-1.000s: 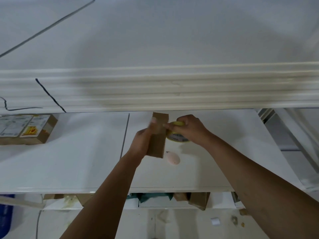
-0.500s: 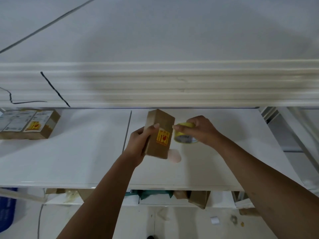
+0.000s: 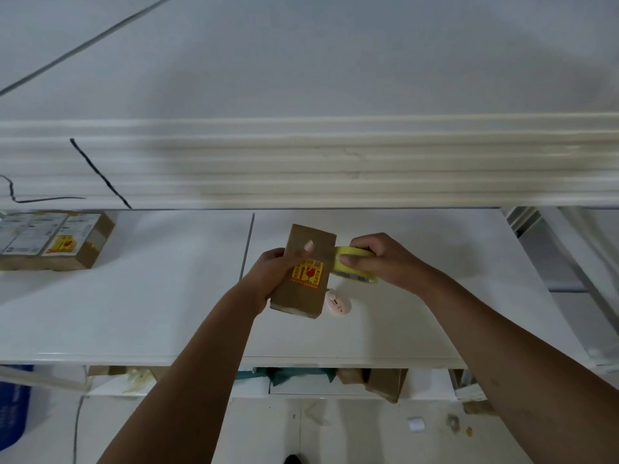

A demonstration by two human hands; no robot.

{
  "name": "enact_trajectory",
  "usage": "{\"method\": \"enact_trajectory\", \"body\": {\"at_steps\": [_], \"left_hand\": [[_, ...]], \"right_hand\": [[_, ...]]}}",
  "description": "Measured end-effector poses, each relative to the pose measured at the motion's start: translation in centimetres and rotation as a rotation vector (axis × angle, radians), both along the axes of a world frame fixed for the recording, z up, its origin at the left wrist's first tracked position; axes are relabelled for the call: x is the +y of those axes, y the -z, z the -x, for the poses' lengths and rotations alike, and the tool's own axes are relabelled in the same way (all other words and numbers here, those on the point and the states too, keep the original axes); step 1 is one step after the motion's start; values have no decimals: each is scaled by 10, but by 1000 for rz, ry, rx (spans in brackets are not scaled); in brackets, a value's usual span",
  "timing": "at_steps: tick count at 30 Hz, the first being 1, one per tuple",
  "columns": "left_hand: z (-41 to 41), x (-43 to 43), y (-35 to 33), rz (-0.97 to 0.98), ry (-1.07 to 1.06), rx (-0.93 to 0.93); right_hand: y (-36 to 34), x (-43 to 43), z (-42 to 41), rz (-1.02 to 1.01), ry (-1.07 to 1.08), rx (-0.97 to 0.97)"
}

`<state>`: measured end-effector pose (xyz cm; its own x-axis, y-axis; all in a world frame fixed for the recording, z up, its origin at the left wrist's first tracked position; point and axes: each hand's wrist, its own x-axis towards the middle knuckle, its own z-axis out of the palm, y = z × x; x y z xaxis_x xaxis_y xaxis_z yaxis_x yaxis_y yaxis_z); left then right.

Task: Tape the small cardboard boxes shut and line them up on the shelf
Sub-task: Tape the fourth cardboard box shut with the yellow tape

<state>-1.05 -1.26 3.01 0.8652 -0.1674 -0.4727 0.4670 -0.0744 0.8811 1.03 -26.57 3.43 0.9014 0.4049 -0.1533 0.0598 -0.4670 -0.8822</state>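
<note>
Cardboard box (image 3: pixel 303 286) with a yellow-and-red fragile sticker (image 3: pixel 307 274) is held upright at the centre of the frame, above the white shelf (image 3: pixel 134 313). The left hand (image 3: pixel 266 279) grips it, fingers (image 3: pixel 306 247) wrapped round its face. Just right of it, touching its edge, the right hand (image 3: pixel 388 261) pinches a yellow tape roll (image 3: pixel 355 269). A small pink object (image 3: pixel 340 303) lies below the box. Labelled boxes (image 3: pixel 57 242) sit at the left edge.
</note>
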Motion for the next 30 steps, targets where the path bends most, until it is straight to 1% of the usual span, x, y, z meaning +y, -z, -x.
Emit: {"method": "enact_trajectory", "body": {"at_steps": [3, 5, 7, 10, 13, 16, 18, 20, 22, 25, 28, 30], "left_hand": [[-5, 7, 1, 54, -43, 34], [-3, 13, 3, 143, -57, 97], [1, 15, 7, 231, -59, 128], [9, 11, 8, 363, -84, 105], [14, 2, 10, 469, -70, 69], [15, -5, 19, 582, -48, 114], [17, -6, 23, 500, 17, 132], [14, -5, 29, 309, 85, 73], [9, 0, 34, 170, 45, 17], [5, -4, 28, 143, 27, 17], [0, -13, 21, 45, 2, -45], [-4, -10, 21, 33, -73, -72]], "right_hand": [[-1, -2, 1, -90, -8, 20], [-6, -6, 1, -147, 18, 29], [-11, -8, 0, -142, 34, 4], [-12, -4, -5, -80, 82, -21], [-7, 2, -9, 43, 146, 18], [-11, 11, -10, 88, 131, -10], [-13, 13, -11, 57, 132, -20], [-12, 11, -14, 42, 151, -4], [-8, 9, -17, 97, 141, -23], [0, 13, -19, 125, 126, -47], [-2, 19, -17, 143, 88, -70], [-5, 14, -17, 71, 20, -33]]}}
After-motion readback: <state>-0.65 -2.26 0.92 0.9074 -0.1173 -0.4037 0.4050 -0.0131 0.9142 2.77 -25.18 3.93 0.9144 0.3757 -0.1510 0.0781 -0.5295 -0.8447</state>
